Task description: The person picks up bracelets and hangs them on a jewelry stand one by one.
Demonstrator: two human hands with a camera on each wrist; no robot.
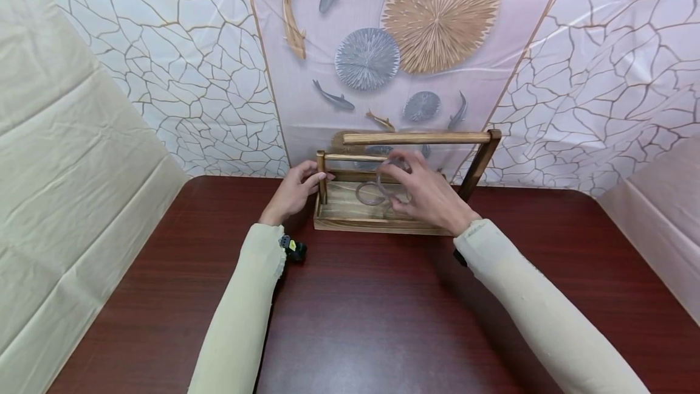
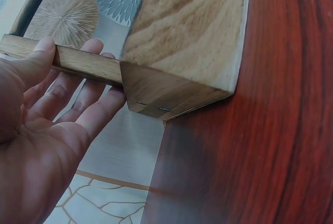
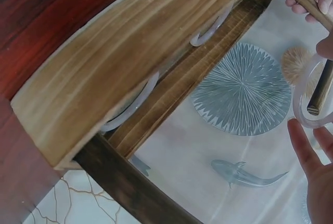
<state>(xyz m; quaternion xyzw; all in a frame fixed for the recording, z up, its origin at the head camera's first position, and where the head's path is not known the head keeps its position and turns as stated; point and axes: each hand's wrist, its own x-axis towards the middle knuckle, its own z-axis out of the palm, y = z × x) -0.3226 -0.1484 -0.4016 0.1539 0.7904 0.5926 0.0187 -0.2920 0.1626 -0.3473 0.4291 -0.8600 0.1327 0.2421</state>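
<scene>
A wooden bracelet stand has a shallow tray base (image 1: 377,225), a short left post (image 1: 321,184) and a taller right post (image 1: 479,166). My left hand (image 1: 295,192) grips the short post, thumb on one side and fingers behind. With my right hand (image 1: 429,192) I hold a translucent pale bangle (image 3: 298,96) between thumb and fingers, above the tray. In the right wrist view the free end of the lower bar (image 3: 318,96) shows within the ring's opening. Two more bangles lie in the tray: one nearer (image 3: 136,104), another farther (image 3: 200,41).
The stand's upper bar (image 1: 415,138) runs left from the tall post, above my right hand. The stand sits at the back of a dark red wood table (image 1: 350,315). Close behind it hangs a patterned cloth (image 1: 322,78) with fish and round leaves.
</scene>
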